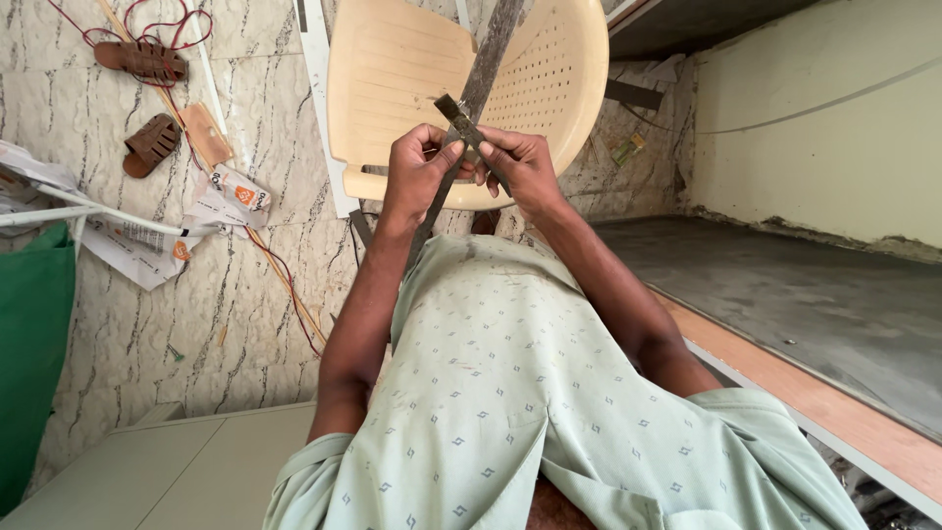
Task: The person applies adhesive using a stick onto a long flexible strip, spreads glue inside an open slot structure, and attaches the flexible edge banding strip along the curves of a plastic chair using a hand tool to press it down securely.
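Closest to the camera is the person's pale green shirt (510,393) with small diamond marks on it. Two bare arms reach out from its short sleeves.

A bit farther out, the left hand (417,172) and the right hand (520,167) meet in front of the body. Both hands are closed on a short dark strip (463,123). The left thumb and fingers pinch it from the left side. The right fingers pinch it from the right side. The strip tilts up to the left, and its top end sticks out above the fingers.

A long dark metal bar (481,79) crosses right behind the strip. It runs from the top of the picture down between the two hands and ends near the shirt. I cannot tell if a hand grips the bar too.

Just behind the hands stands a cream plastic chair (402,69) with small holes in its back.

Farther off on the left, on the marble floor (245,314), lie white paper packets (231,196), a red and yellow wire (285,280) and two brown sandals (147,98). A green cloth (29,353) shows at the left edge.
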